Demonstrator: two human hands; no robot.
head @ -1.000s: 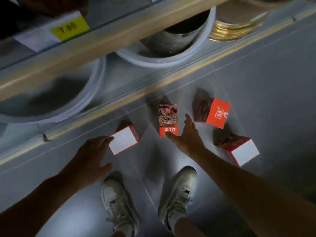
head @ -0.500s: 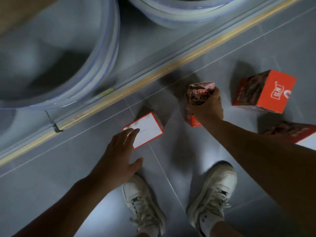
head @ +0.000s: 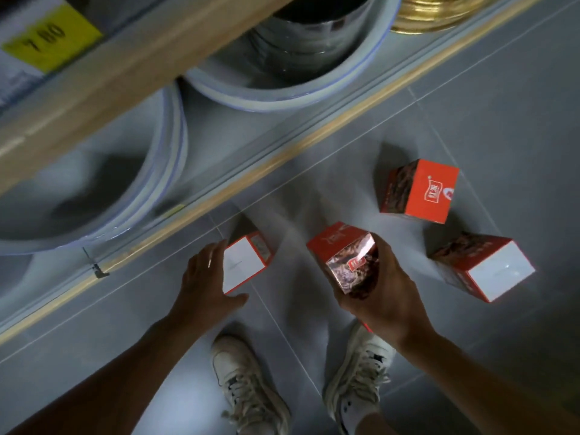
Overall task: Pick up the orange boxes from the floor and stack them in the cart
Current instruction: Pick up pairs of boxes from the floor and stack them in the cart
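Several orange boxes lie on the grey tiled floor. My right hand [head: 381, 296] is shut on one orange box [head: 343, 255] and holds it tilted above the floor. My left hand [head: 204, 284] rests with spread fingers against the left side of a box showing a white face [head: 243, 266]; it does not hold it. Two more boxes stay on the floor to the right: an upright one [head: 422, 191] and one with a white end [head: 489, 268]. No cart is in view.
A low shelf edge [head: 251, 171] runs diagonally across the floor, with large white basins [head: 169, 146] under a wooden shelf board [head: 131, 67] bearing a yellow price tag [head: 51, 39]. My two white sneakers [head: 248, 387] stand just below the boxes.
My right hand has lifted the middle box off the floor and tilted it toward me. My left hand has moved up against the white-faced box. The view has swung upward again.
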